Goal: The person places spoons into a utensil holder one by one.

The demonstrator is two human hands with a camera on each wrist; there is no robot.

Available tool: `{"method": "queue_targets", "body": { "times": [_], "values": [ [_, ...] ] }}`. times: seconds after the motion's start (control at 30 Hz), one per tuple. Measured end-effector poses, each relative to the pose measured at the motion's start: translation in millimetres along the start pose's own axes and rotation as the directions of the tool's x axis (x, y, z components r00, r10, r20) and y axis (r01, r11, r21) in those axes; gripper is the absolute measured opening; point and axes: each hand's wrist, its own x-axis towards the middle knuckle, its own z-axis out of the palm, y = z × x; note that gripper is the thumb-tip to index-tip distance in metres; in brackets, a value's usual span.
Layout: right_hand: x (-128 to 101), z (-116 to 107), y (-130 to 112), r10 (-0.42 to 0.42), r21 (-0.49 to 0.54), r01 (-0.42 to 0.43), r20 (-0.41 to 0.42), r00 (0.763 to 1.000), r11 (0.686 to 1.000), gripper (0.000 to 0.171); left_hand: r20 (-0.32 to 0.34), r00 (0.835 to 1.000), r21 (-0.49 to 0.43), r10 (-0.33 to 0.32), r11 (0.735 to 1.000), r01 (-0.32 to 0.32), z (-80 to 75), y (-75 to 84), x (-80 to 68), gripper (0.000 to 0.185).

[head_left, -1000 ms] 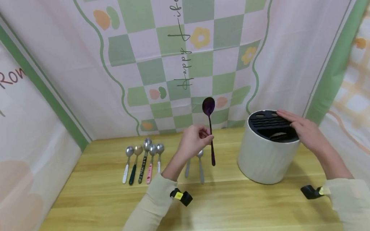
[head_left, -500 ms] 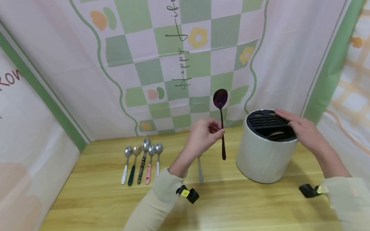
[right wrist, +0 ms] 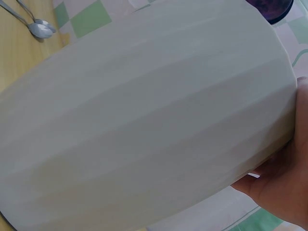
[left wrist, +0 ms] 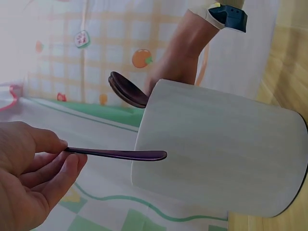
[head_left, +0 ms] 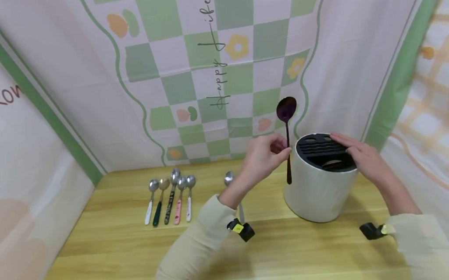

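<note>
- Head view: left hand (head_left: 265,155) pinches the purple spoon (head_left: 286,108) by its handle, bowl above the fingertips, handle end below them. To the right of those fingers stands the white holder (head_left: 320,196); the right hand (head_left: 364,157) rests extended fingers along its rim. Five spoons (head_left: 169,206) lie well left of the left fingers.
- Left wrist view: thumb and fingertips meet on the handle; its end appears below rim level. Dark spoon bowls (left wrist: 126,90) project from the holder beyond the fingers.
- Right wrist view: right hand partly shown; full finger spread cannot be told.
- Step, as judged: loading the spoon, insertion not begun. Next move likely requires raising the handle end above the black top (head_left: 322,148).
</note>
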Motion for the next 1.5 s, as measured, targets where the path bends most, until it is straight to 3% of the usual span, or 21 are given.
{"method": "queue_targets", "body": {
  "times": [0.23,0.67,1.17,1.5],
  "values": [
    [2,-1,-1,0.019,-0.025,-0.019,0.006,1.000,1.000,0.049,-0.045,0.996,0.020,0.082,0.997,-0.081,5.9,14.2,13.0,0.011],
    [2,0,1,-0.009,-0.040,0.008,-0.024,1.000,0.999,0.048,-0.072,0.985,0.099,0.159,0.983,-0.151,14.5,32.6,43.3,0.011],
    [1,0,-2,0.022,-0.015,-0.022,0.009,1.000,1.000,0.048,0.015,0.983,0.146,0.180,0.973,-0.181,35.1,48.8,64.5,0.011],
    [2,-1,-2,0.057,-0.004,-0.057,0.004,0.998,0.998,0.051,0.049,0.977,0.179,0.206,0.961,-0.212,57.8,41.7,68.1,0.009]
  ]
}}
